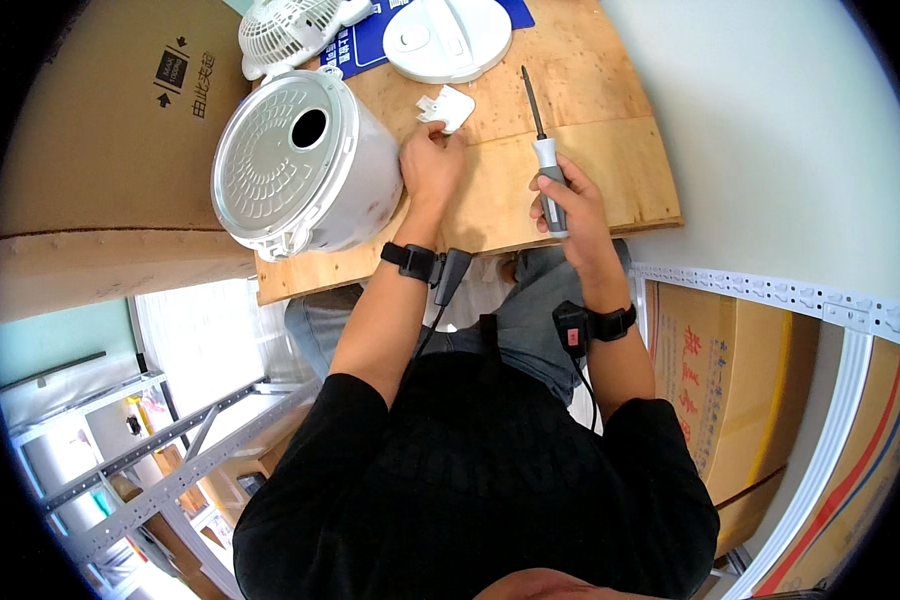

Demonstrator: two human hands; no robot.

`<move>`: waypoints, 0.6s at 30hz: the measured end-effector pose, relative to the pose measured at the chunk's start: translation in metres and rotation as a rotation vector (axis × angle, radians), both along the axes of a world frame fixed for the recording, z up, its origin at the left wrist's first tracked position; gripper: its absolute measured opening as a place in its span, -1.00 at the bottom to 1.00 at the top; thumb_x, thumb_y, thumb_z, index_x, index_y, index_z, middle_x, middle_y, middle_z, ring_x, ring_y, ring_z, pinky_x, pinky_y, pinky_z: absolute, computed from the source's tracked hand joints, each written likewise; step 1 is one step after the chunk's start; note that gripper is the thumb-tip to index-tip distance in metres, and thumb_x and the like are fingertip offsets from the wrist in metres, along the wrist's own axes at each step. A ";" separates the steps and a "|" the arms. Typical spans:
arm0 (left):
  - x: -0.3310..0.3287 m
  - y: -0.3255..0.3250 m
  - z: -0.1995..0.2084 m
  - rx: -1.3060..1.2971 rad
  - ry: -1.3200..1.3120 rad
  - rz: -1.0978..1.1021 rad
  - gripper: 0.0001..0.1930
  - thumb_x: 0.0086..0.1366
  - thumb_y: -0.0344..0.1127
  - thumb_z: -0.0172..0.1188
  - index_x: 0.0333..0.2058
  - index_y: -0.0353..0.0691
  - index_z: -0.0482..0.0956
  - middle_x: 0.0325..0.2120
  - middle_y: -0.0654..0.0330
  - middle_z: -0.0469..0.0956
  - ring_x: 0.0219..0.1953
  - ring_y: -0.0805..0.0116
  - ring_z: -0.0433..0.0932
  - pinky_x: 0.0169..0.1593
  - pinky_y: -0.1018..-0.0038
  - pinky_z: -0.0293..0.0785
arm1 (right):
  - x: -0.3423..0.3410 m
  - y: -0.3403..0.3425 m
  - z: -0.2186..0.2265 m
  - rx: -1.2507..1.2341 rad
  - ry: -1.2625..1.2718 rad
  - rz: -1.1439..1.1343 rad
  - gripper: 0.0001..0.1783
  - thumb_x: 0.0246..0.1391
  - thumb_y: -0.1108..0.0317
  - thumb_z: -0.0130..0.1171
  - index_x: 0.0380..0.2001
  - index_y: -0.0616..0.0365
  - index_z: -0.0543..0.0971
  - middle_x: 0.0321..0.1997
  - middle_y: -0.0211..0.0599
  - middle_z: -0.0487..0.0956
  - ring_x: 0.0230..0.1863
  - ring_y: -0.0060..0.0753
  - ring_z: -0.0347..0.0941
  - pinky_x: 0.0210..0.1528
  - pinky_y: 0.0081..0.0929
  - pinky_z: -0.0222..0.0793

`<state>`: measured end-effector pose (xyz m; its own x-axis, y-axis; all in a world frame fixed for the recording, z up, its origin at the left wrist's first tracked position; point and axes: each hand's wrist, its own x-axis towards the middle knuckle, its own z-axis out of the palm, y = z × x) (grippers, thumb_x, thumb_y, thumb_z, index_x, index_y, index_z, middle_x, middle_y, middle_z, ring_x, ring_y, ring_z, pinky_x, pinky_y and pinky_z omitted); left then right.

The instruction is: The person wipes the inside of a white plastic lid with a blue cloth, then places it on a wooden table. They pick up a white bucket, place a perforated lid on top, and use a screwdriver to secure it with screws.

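Observation:
My right hand [573, 205] is wrapped round the grey and white handle of a screwdriver [544, 150], whose dark shaft points away from me over the wooden table. My left hand [433, 165] has its fingers closed at the near edge of a small white plastic piece [454, 108] with notched tabs on its left side; the fingertips are partly hidden. Close to the left of that hand stands a round white appliance body [365, 175], its silver top plate [255, 150] embossed with curved rows and pierced by a dark round hole.
At the table's far side lie a round white lid-like part [440, 55] and a white slotted basket-like part [280, 35], over a blue printed sheet [355, 50]. A large cardboard box [100, 130] borders the wooden table [600, 90] on the left. A pale wall [760, 130] rises on the right.

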<state>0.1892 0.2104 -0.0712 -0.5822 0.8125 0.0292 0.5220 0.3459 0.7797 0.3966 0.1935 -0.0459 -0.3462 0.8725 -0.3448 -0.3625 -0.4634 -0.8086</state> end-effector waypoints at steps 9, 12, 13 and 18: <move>0.005 0.021 0.008 -0.174 0.010 0.161 -0.42 0.18 -0.33 0.17 0.09 -0.42 0.13 -0.15 -0.22 0.56 -0.06 -0.11 0.56 0.01 0.15 0.45 | -0.009 -0.001 -0.002 -0.012 -0.019 0.043 -0.43 0.10 0.42 0.21 0.19 0.28 0.35 -0.36 -0.40 0.49 -0.52 -0.55 0.48 -0.60 -0.61 0.33; 0.009 0.024 0.024 -0.260 -0.053 0.114 -0.44 0.18 -0.39 0.11 0.10 -0.44 0.13 -0.07 -0.28 0.51 0.00 -0.17 0.52 0.07 0.12 0.41 | -0.010 -0.001 -0.003 -0.012 -0.011 0.046 -0.43 0.10 0.42 0.21 0.19 0.27 0.35 -0.36 -0.40 0.48 -0.52 -0.55 0.48 -0.60 -0.62 0.33; 0.008 0.024 0.021 -0.242 -0.041 0.122 -0.44 0.18 -0.40 0.10 0.11 -0.45 0.12 -0.07 -0.29 0.50 0.00 -0.18 0.52 0.08 0.12 0.41 | -0.010 -0.001 -0.003 -0.007 -0.004 0.049 -0.42 0.10 0.42 0.21 0.19 0.27 0.35 -0.36 -0.40 0.48 -0.52 -0.54 0.48 -0.61 -0.62 0.34; 0.006 0.027 0.017 -0.148 -0.031 0.181 -0.45 0.18 -0.44 0.04 0.12 -0.49 0.11 -0.05 -0.33 0.48 0.00 -0.20 0.51 0.11 0.14 0.39 | -0.007 -0.001 -0.002 0.000 0.006 0.046 -0.42 0.09 0.43 0.21 0.19 0.28 0.35 -0.36 -0.40 0.48 -0.53 -0.54 0.48 -0.61 -0.61 0.34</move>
<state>0.1951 0.2378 -0.0546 -0.7173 0.6892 -0.1026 0.4178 0.5432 0.7282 0.3895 0.1921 -0.0478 -0.3886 0.8553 -0.3428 -0.3457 -0.4802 -0.8062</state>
